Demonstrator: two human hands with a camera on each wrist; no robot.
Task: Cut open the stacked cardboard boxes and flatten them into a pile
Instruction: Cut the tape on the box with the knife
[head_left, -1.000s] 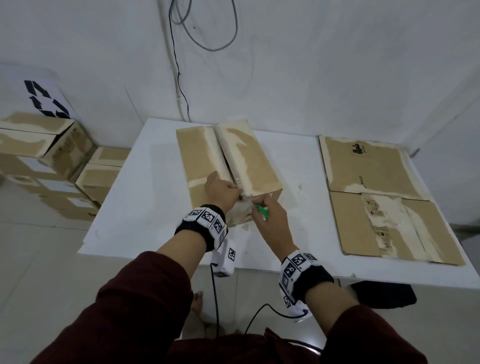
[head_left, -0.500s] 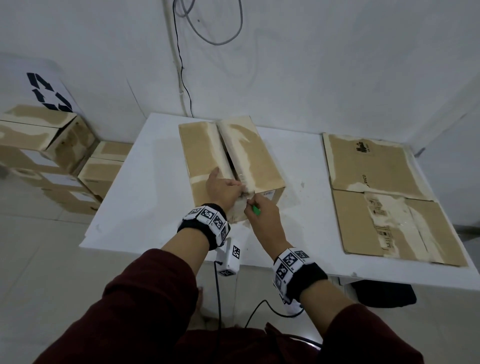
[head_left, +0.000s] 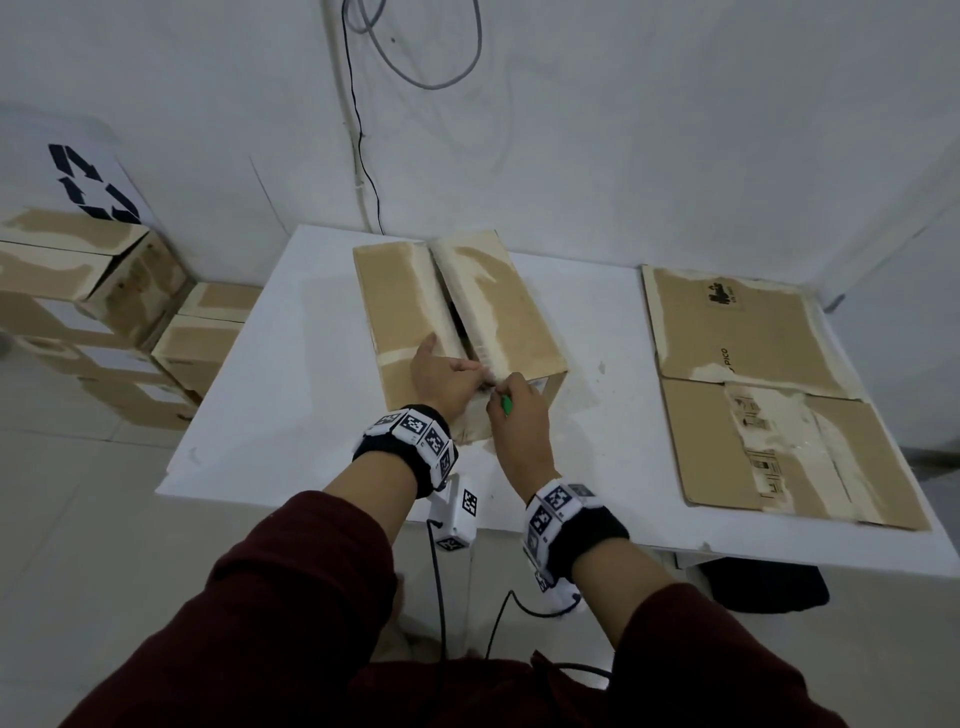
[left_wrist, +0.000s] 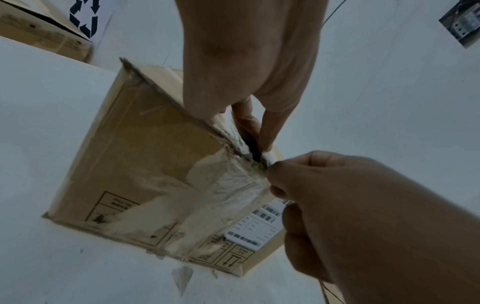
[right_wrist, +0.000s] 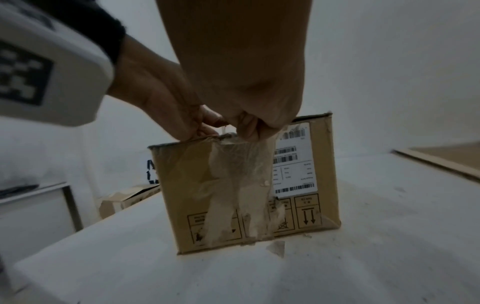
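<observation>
Stacked boxes (head_left: 93, 312) on floor, far left, uncut. Left hand (head_left: 441, 376) on top of box (head_left: 457, 332) at table (head_left: 291, 395) centre, fingers curled at the seam's near end, gripping flap edge. Right hand (head_left: 519, 415), fist clamped on green cutter (head_left: 505, 404), now raised from the front face to top edge. Seam gaping along the top: cut nearly through, flattening probably next. Front face torn, tape (right_wrist: 241, 185) wrinkled. Flattened cardboard (head_left: 769, 395) far right.

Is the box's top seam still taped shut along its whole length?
No, in the head view the box shows a dark open gap between its top flaps.
</observation>
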